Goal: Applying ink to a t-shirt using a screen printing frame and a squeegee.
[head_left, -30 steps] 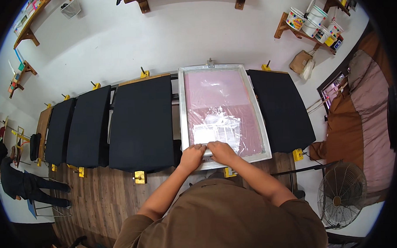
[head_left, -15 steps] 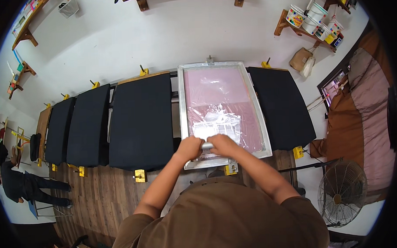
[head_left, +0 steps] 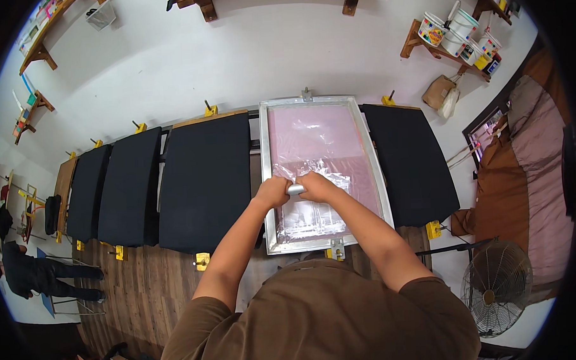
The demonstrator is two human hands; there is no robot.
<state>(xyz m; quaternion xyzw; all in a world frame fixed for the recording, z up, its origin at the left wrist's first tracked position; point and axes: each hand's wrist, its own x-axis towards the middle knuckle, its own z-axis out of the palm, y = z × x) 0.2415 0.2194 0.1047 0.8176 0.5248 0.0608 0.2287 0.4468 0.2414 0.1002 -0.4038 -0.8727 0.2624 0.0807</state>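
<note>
My left hand [head_left: 275, 192] and my right hand [head_left: 313, 186] are closed around a silver-handled squeegee [head_left: 295, 190], held crosswise on the lower middle of a printing screen. The screen has a metal frame [head_left: 377, 183] around a pinkish, glossy sheet [head_left: 305, 132], with white smeared ink [head_left: 311, 220] under and below my hands. Dark fabric-covered platens lie on both sides, a wide one [head_left: 202, 183] at left and another [head_left: 409, 163] at right. The squeegee's blade is mostly hidden by my hands.
A person [head_left: 44, 271] in dark clothes stands at the far left by a rack. A wire fan [head_left: 495, 290] stands at lower right. Wall shelves hold white buckets [head_left: 454, 41]. Yellow clamps [head_left: 202, 260] line the platens. Brown and pink draped fabric [head_left: 529, 171] hangs at right.
My hands and the squeegee have moved forward from near the screen's front edge toward its middle, away from my body. The person at left has bent lower.
</note>
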